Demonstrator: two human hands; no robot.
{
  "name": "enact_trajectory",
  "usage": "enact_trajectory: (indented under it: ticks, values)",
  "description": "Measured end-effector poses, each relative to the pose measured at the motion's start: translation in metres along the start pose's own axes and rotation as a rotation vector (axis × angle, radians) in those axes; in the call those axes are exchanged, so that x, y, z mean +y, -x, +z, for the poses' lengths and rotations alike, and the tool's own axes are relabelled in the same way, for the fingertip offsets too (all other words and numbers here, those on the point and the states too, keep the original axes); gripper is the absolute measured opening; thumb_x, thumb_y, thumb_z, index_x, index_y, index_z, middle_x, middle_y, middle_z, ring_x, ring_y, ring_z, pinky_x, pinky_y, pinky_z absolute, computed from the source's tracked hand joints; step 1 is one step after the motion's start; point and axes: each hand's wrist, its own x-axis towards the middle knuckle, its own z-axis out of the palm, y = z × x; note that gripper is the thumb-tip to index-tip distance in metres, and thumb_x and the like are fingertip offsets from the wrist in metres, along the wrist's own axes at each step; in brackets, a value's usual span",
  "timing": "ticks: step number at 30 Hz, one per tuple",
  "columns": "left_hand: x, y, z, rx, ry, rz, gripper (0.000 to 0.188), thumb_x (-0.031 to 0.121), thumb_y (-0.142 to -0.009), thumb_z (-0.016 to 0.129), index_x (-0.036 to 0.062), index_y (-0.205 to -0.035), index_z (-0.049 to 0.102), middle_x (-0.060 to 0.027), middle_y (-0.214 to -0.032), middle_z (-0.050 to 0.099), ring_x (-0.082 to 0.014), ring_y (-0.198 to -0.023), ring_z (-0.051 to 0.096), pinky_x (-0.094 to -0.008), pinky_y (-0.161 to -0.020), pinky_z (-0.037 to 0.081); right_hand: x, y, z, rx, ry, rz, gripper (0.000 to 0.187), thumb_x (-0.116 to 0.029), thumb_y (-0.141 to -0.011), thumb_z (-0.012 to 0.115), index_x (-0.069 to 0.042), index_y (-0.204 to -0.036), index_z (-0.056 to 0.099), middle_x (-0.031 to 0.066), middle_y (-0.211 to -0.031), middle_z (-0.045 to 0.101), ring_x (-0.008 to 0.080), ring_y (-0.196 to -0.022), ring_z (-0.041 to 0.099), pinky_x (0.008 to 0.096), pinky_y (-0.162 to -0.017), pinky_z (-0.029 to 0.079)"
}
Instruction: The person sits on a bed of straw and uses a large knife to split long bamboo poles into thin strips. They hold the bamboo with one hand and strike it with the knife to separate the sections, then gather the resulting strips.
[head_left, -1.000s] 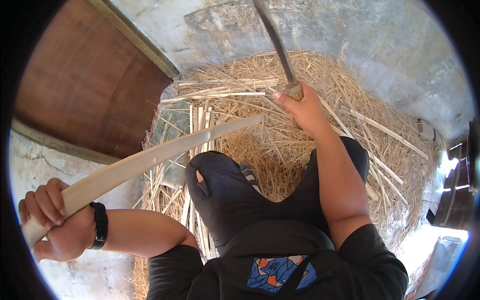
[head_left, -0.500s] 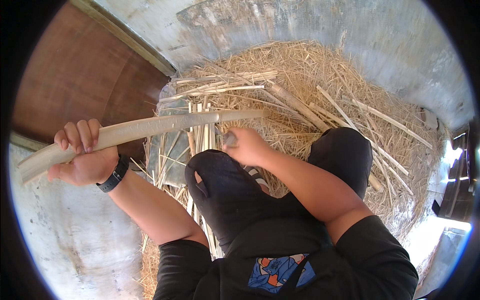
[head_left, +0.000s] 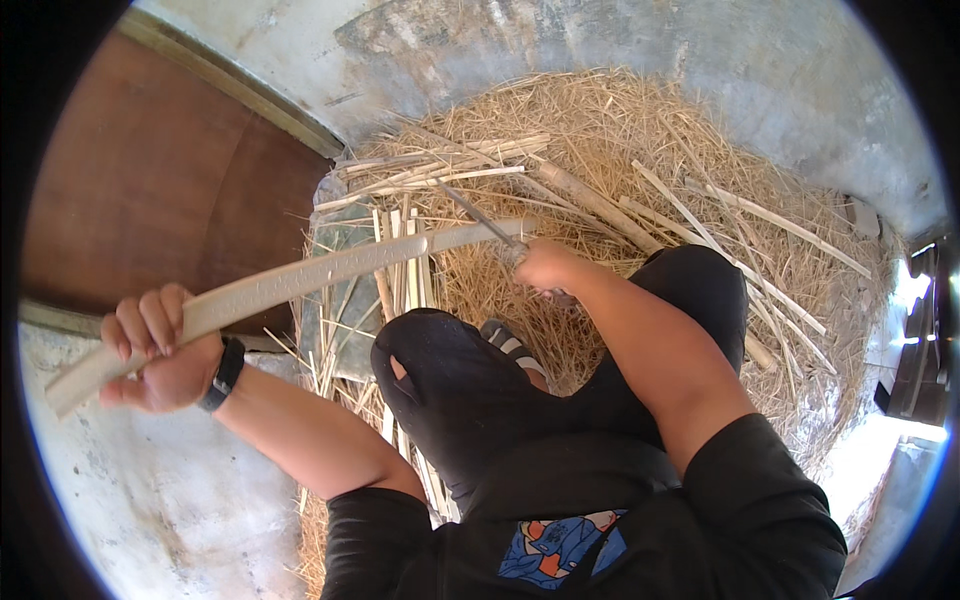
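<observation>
A long, pale split bamboo strip point(head_left: 330, 268) slants up from the left toward the middle, its hollow face partly showing with a node near the far end. Wrapped round its near end is my left hand point(head_left: 160, 345), closed, with a dark watch on the wrist. My right hand point(head_left: 548, 268) is closed on the handle of a knife point(head_left: 470, 207). The knife's narrow dark blade points up and left, crossing over the strip near its far end. Whether the blade touches the bamboo I cannot tell. The strip's far tip lies over the straw, just above my right hand.
Straw and shavings point(head_left: 600, 110) cover the floor, with a bamboo pole point(head_left: 595, 205) and several split strips point(head_left: 780, 230) lying on them. More pale slats point(head_left: 405, 275) lie beside my left knee. A brown panel point(head_left: 150, 180) and a stained wall point(head_left: 620, 40) stand close round.
My right hand has moved right and turned, so the knife blade now shows across the strip. The left hand and the near end of the strip have dropped slightly.
</observation>
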Motion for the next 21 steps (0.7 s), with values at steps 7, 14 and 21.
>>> enact_trajectory:
  ticks: [7, 14, 21]
  values:
    - [0.005, 0.004, -0.009, -0.076, 0.103, 0.015, 0.047, 0.054, -0.075, 0.081, 0.0194, -0.073, 0.049, 0.009, -0.057, 0.038, -0.0045, -0.046, 0.034, -0.021, -0.048, 0.027, -0.026, 0.013, 0.01, -0.144, 0.2, -0.432, 0.033, -0.015, -0.084, 0.073, 0.003, -0.11, 0.063, 0.0099, -0.075, 0.064, 0.0171, -0.055, 0.06, 0.0322, -0.049, 0.05]
    - [0.01, 0.001, -0.023, -0.031, 0.078, 0.041, 0.046, 0.051, -0.071, 0.082, 0.0183, -0.073, 0.05, 0.0088, -0.056, 0.039, -0.0041, -0.045, 0.035, -0.0204, -0.047, 0.027, -0.029, 0.027, 0.05, 0.111, 0.169, -0.713, 0.041, -0.02, -0.08, 0.073, 0.005, -0.111, 0.064, 0.0245, -0.092, 0.07, 0.0377, -0.088, 0.071, 0.0423, -0.08, 0.056]
    - [0.006, -0.005, -0.021, 0.092, -0.008, 0.017, 0.055, 0.067, -0.073, 0.072, 0.0165, -0.074, 0.05, 0.0073, -0.057, 0.036, -0.0074, -0.045, 0.033, -0.0239, -0.049, 0.026, 0.016, -0.035, 0.048, 0.213, 0.096, -0.349, 0.034, -0.016, -0.077, 0.069, 0.002, -0.106, 0.067, 0.0228, -0.103, 0.071, 0.0395, -0.099, 0.068, 0.0462, -0.089, 0.055]
